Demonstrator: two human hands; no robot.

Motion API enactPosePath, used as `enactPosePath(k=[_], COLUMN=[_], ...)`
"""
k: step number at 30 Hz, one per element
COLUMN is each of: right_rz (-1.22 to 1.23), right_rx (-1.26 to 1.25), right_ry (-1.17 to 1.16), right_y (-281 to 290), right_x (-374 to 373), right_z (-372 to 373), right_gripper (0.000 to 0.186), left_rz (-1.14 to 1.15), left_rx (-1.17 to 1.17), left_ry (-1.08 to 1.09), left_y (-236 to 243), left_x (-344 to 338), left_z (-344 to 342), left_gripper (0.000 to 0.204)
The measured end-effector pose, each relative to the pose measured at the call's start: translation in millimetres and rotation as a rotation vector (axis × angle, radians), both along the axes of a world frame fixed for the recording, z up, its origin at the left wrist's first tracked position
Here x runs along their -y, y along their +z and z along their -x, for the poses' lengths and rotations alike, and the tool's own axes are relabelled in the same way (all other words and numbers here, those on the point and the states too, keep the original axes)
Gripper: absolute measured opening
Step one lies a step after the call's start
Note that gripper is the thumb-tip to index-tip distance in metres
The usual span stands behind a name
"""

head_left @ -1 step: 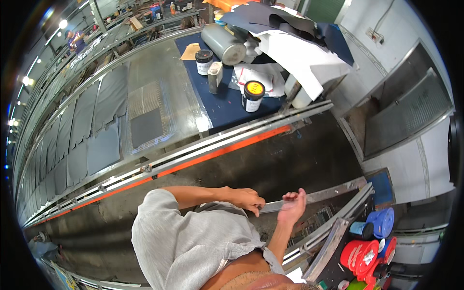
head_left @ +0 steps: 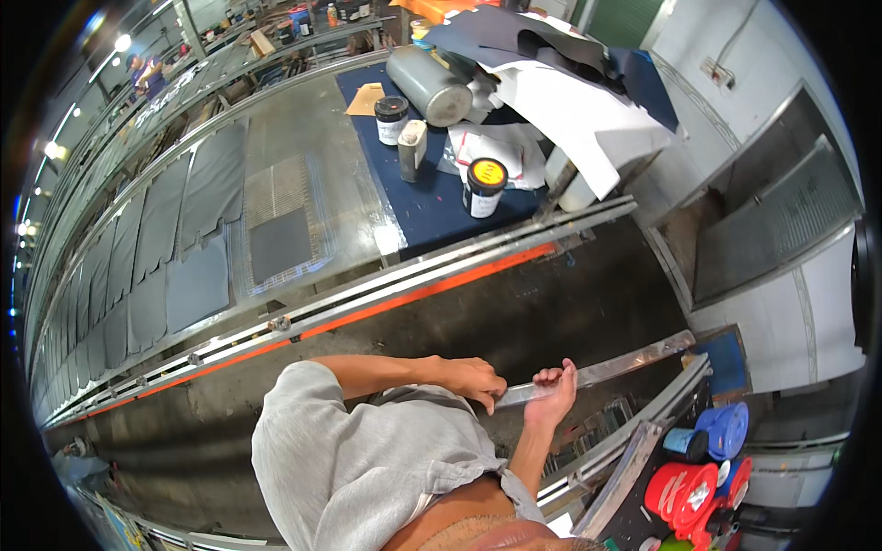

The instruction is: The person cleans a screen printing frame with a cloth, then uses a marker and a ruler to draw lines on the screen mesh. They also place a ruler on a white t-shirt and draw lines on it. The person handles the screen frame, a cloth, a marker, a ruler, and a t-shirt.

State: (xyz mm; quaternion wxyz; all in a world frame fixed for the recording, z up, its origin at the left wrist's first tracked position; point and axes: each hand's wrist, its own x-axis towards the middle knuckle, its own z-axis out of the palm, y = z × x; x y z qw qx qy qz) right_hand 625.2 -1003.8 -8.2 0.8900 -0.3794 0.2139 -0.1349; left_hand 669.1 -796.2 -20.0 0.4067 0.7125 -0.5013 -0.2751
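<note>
A long, flat metal bar (head_left: 629,359) slants up to the right in front of me, over the gap between the long table and the rack. My left hand (head_left: 470,379) is closed round its near left end, knuckles up and fingers bent down. Farther along, my right hand (head_left: 549,397) is at the bar, with its palm turned up and fingers curled against it. A short piece of the bar shows between the two hands. The inner side of my left grip is hidden.
A long table (head_left: 322,151) carries rows of dark sheets (head_left: 213,181). Its blue end holds a black-lidded jar (head_left: 390,121), a yellow-topped jar (head_left: 484,188), a can (head_left: 412,151) and a grey cylinder (head_left: 430,87). Red tubs (head_left: 680,491) and a blue tub (head_left: 723,430) stand lower right.
My right hand's fingers have curled in more, and the hand has shifted slightly left. The bar's far end has risen a little. My left hand keeps its grip.
</note>
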Motion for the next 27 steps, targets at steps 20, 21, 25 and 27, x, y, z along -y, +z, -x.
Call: enactPosePath(k=[20, 21, 25, 27], right_rz=[0.561, 0.612, 0.564, 0.515], right_rx=[-0.119, -0.099, -0.148, -0.21], right_ry=[-0.267, -0.343, -0.243, -0.182], right_y=[-28.2, -34.3, -54.4, -53.9], right_x=[304.2, 337.3, 452.0, 495.1], right_z=[-268.4, -294.6, -370.5, -416.0], right_gripper=[0.027, 0.027, 0.026, 0.024], left_rz=[-0.161, -0.184, -0.191, -0.231], left_rx=[0.078, 0.142, 0.055, -0.087], left_ry=[0.089, 0.135, 0.341, 0.346], left_y=[-65.1, -70.4, -66.3, -25.6], left_x=[193.0, 209.3, 268.5, 295.4], left_z=[-248.5, -276.1, -343.0, -381.3], left_gripper=[0.023, 0.024, 0.029, 0.032])
